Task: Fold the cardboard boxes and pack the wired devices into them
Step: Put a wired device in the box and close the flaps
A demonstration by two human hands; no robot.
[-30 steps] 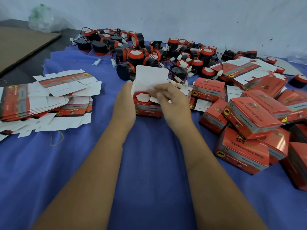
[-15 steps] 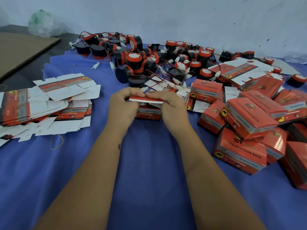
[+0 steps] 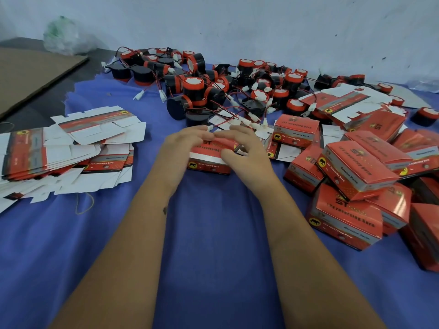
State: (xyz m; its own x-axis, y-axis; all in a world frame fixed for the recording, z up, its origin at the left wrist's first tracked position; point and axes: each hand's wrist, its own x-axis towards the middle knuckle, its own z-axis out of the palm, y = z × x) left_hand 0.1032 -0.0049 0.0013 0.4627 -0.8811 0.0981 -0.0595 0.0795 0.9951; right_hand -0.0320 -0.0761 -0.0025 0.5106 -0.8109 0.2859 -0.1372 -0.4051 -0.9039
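A red cardboard box stands on the blue cloth in the middle, its lid folded down and a white tuck flap showing along the front. My left hand curves over the box's left end with fingers on the lid. My right hand grips the right end, thumb on the front and fingers over the top. Behind the box lies a pile of black-and-red wired devices with white connectors.
Flat unfolded boxes are stacked at the left, with a rubber band near them. Several closed red boxes are heaped at the right. A brown cardboard sheet and a plastic bag lie at the far left by the wall.
The lid stood upright over the device in the box one second ago. Both hands have folded it down, and it now lies over the box top.
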